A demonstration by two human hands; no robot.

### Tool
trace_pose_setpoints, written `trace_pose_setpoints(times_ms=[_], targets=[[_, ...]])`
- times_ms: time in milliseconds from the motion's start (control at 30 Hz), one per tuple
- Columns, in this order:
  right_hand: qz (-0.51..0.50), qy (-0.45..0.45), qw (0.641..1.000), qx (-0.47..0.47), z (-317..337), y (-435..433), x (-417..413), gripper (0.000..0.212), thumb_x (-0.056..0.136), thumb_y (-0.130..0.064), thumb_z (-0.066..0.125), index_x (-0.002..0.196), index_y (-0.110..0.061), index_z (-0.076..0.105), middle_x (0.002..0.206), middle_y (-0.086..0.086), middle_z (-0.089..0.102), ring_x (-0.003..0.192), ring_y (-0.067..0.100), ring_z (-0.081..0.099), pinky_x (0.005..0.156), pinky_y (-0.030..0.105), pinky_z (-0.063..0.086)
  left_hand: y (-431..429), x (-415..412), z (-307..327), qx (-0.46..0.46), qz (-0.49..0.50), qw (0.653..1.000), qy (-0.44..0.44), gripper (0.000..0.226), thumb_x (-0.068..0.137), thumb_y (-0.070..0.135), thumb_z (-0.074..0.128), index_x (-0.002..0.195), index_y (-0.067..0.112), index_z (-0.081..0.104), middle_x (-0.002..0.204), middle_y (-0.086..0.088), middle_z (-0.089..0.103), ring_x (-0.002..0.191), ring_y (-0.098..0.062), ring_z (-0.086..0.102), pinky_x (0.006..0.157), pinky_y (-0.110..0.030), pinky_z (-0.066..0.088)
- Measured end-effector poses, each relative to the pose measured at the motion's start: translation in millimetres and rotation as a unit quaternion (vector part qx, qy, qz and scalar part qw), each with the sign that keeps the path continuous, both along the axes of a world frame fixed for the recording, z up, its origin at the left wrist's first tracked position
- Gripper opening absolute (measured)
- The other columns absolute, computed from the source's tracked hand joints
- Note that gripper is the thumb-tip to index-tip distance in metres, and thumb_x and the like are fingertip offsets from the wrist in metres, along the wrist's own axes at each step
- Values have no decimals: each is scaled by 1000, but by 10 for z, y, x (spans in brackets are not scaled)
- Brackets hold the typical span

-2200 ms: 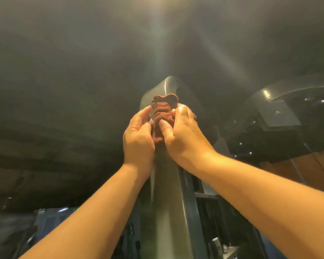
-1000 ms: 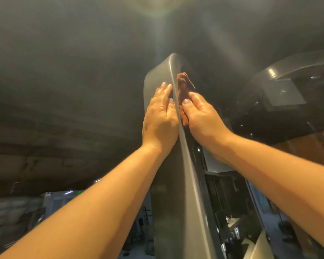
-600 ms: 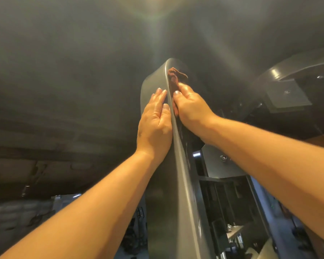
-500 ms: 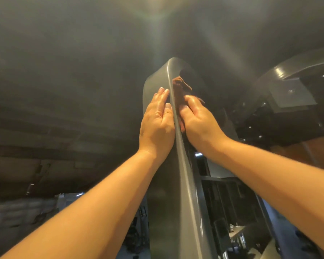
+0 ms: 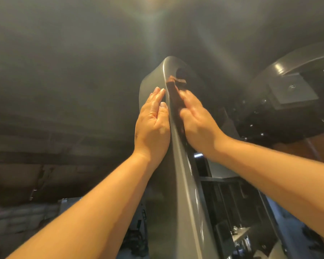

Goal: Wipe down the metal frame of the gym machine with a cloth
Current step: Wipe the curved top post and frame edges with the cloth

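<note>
Metal frame (image 5: 181,184): the grey upright rises in front of you and bends over at its top. A sharp front edge splits it into a left face and a right face.
Side arch (image 5: 292,60): a second curved member sits well apart to your right, with a bolted plate (image 5: 292,90) under it. Neither is touched.
Left hand (image 5: 151,126): it lies flat on the left face just below the top bend, bracing, and holds nothing.
Right hand (image 5: 198,124): it lies on the right face, opposite the left hand, with the cloth trapped beneath it. It is motion-blurred.
Cloth (image 5: 173,98): a brown, bunched strip runs along the right face beside the front edge. Its loose end pokes out above your fingertips, near the top bend.
Fingers: the left fingers (image 5: 157,94) are straight and released against the metal. The right fingers (image 5: 187,96) look extended and press the cloth without clutching it. I cannot tell whether the thumb hooks an edge.
Risk, slip: the cloth is held only by pressure, so it could slide out and drop if you ease off during a stroke.
Risk, coverage: the cloth is bunched narrow and may skip the top bend and the left face.
Risk, reach: your arms are stretched upward, so a slip by the bracing palm could cost you balance.
Risk, smears: your bare left palm may leave marks on the metal.
</note>
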State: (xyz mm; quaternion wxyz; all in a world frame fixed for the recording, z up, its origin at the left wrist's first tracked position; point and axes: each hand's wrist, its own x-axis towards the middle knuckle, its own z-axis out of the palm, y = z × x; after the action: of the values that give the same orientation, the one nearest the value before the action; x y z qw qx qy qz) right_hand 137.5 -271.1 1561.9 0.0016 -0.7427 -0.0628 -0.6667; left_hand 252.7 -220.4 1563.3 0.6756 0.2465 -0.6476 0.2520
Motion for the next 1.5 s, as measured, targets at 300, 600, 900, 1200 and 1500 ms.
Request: trace_pose_setpoints(times_ms=[300, 600, 900, 1200, 1500], targets=[[-25, -8, 997, 69, 686, 60, -37, 49, 108, -17, 36, 157, -22, 39, 140, -2, 55, 121, 9, 55, 101, 23, 42, 10, 3, -14, 4, -16, 1000, 2, 41, 112, 20, 44, 152, 25, 49, 160, 9, 44, 149, -4, 36, 126, -33, 28], [27, 5, 999, -39, -580, -63, -29, 49, 109, -5, 37, 149, -33, 37, 152, -22, 39, 140, -16, 32, 111, 5, 24, -1, 3, -13, 3, -20, 1000, 6, 39, 111, 20, 45, 149, 26, 53, 159, 12, 45, 147, -2, 38, 125, -32, 31], [21, 9, 999, 46, -378, 71, -27, 48, 110, -16, 38, 158, -26, 36, 151, -19, 44, 128, -12, 45, 109, 16, 32, 58, -63, -30, -3, 68, 998, -2, 43, 111, 24, 40, 152, 20, 50, 165, 6, 36, 155, -9, 25, 129, -32, 17], [0, 58, 997, 48, -820, 157, -139, 51, 111, -11, 37, 154, -36, 28, 166, -18, 22, 148, -14, 16, 116, 4, 14, 60, -33, -333, 24, 18, 999, 18, 43, 112, 24, 42, 155, 25, 45, 165, 9, 36, 154, -8, 27, 128, -42, 24], [-11, 7, 1000, -17, -1339, 21, 33, 53, 103, -8, 40, 151, -29, 45, 159, -13, 39, 150, 15, 32, 124, 36, 25, 33, -10, -353, 35, -32, 999, 16, 46, 108, 33, 43, 154, 31, 45, 165, 14, 34, 154, -5, 26, 128, -44, 25]])
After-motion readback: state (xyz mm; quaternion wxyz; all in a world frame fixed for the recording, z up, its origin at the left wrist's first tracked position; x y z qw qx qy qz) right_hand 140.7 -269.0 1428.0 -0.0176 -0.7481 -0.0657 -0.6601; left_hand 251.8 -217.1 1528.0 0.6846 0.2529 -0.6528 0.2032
